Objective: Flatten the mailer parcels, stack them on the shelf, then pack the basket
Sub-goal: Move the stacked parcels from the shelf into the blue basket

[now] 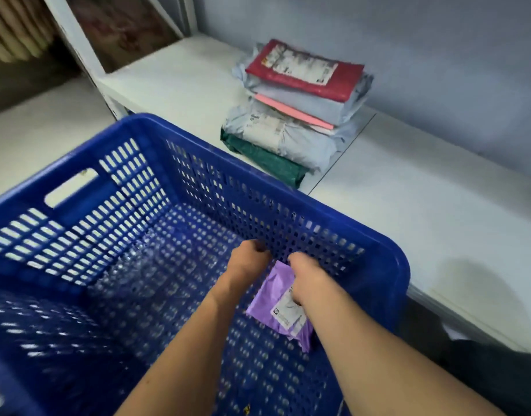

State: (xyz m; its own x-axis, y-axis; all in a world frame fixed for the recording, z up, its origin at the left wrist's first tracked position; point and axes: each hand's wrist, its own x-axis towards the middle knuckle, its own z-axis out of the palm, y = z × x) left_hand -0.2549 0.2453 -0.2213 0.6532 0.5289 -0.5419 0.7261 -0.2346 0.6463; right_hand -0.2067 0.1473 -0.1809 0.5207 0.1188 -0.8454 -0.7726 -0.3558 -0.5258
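basket (402, 265) filled lower left | shelf (174, 76) ran upper centre to right, stack (294, 115) on it | mailer (276, 307), purple, lay in basket, lower centre | right hand (303, 280) gripped it; left hand (249, 261) curled beside, hold unclear | best: grip both ends, keep flat

Light's dim, cool, bluish; no hard glare. A soft shadow falls on the shelf (408, 190) at right. Basket (156, 127) mesh smears w/ motion blur lower left, and the wide lens bows its rim. Top-left corner's dark, blurry.
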